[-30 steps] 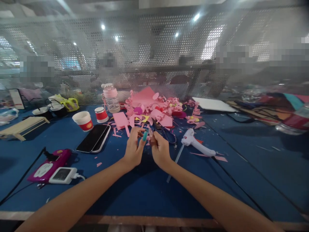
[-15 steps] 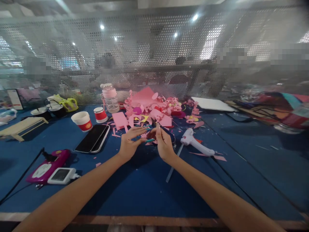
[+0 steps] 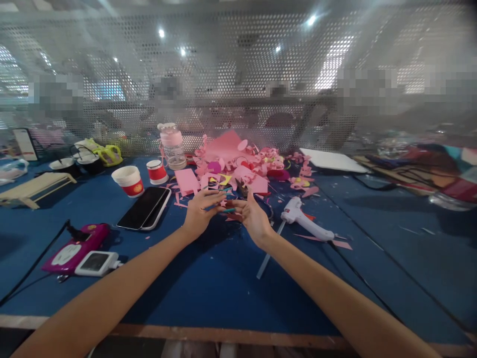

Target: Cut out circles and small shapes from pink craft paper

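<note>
Both hands — left hand (image 3: pixel 199 215); right hand (image 3: pixel 255 219) — on teal stick (image 3: pixel 228 210)

Matt blue cloth table (image 3: pixel 208 293), pink paper scraps (image 3: pixel 238 164)

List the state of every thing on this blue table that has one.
Left hand: pinching thin teal stick.
Right hand: fingers at the stick's other end.
Black smartphone: flat, screen dark.
White glue gun: lying on its side.
Red-and-white paper cup: upright.

2 bare forearms, no sleeves in view; left hand (image 3: pixel 197 217) and right hand (image 3: pixel 254 219) wear no gloves
</note>
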A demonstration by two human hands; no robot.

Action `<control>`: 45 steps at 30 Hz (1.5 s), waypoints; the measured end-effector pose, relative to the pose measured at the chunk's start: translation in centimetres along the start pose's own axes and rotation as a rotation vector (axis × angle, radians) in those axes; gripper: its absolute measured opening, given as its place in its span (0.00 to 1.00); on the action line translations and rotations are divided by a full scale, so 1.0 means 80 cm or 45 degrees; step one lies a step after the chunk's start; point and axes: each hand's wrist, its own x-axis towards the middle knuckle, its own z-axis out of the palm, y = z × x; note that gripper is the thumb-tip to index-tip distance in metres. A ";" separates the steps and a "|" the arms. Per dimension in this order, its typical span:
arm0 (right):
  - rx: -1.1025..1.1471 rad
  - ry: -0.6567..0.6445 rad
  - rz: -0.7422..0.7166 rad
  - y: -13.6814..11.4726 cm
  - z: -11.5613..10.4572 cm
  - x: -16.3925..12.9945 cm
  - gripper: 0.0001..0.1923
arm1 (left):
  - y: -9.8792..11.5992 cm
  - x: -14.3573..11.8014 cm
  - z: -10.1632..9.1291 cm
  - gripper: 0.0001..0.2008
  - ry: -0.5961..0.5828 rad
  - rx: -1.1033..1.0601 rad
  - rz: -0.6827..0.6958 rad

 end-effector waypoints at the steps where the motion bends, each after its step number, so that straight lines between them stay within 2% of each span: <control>1: 0.008 -0.009 0.015 0.000 0.001 0.000 0.33 | -0.002 0.000 0.000 0.12 -0.015 0.023 0.025; 4: 0.027 0.013 0.009 0.002 0.004 0.000 0.29 | -0.004 -0.001 -0.001 0.11 -0.038 0.132 0.083; 9: 0.034 0.049 -0.004 0.004 0.010 -0.002 0.17 | -0.005 -0.003 -0.002 0.11 -0.051 0.246 0.114; 16: 0.064 -0.047 0.095 -0.003 0.009 -0.004 0.14 | -0.004 -0.002 -0.002 0.10 -0.112 0.255 0.153; 19: -0.138 -0.017 -0.019 -0.002 0.006 -0.004 0.17 | -0.003 -0.003 -0.002 0.10 -0.122 0.273 0.175; 22: -0.482 0.069 -0.298 -0.001 -0.001 -0.003 0.17 | 0.000 -0.003 -0.004 0.11 -0.113 0.340 0.243; 25: -0.763 0.016 -0.491 -0.001 -0.007 -0.002 0.17 | 0.007 -0.003 -0.008 0.10 -0.145 0.450 0.338; 29: -0.859 -0.152 -0.538 0.000 -0.010 0.000 0.16 | 0.014 -0.002 -0.012 0.08 -0.212 0.593 0.446; 36: -0.789 -0.155 -0.491 0.003 -0.001 0.000 0.17 | 0.015 -0.002 -0.014 0.11 -0.253 0.604 0.522; 38: -0.786 -0.113 -0.521 0.002 0.003 -0.003 0.17 | 0.019 -0.003 -0.012 0.14 -0.254 0.544 0.478; 41: -0.897 0.000 -0.596 0.001 0.007 -0.011 0.16 | 0.029 -0.008 -0.005 0.18 -0.173 0.419 0.198; 43: -0.971 0.068 -0.669 0.002 0.011 -0.016 0.16 | 0.037 -0.012 0.002 0.17 -0.097 0.347 -0.023; 45: -1.014 0.131 -0.744 0.004 0.015 -0.019 0.15 | 0.043 -0.015 0.008 0.14 -0.088 0.275 -0.078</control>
